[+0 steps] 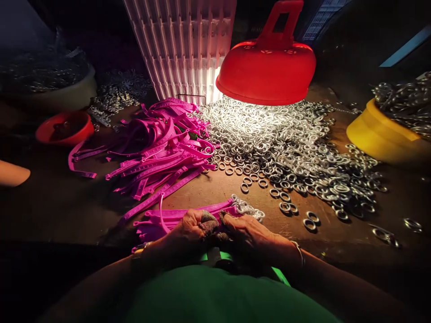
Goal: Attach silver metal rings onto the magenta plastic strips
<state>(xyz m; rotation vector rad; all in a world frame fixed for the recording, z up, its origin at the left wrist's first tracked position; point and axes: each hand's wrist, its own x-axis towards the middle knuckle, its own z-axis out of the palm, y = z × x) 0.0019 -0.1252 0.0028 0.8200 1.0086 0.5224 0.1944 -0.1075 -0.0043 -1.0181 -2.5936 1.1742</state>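
Observation:
My left hand (pixel 197 224) and my right hand (pixel 244 226) meet at the table's front edge, fingers curled together, with dark coverings on some fingertips. What they pinch is too small or hidden to name. Just beyond them lies a bundle of pink straps (pixel 178 216) with metal rings (pixel 247 207) at its right end. One pink strap arches up beside my left wrist. Farther back is a tangled heap of pink straps (pixel 158 148), and to its right spreads a large pile of metal rings (pixel 269 139).
A red lamp (pixel 269 72) hangs low over the ring pile, before a ribbed pale panel (pixel 188 45). A yellow container (pixel 384 134) stands right, a red bowl (pixel 65 140) and a large tub (pixel 74 92) left. Part of a person's bare skin (pixel 13 174) shows at the left edge.

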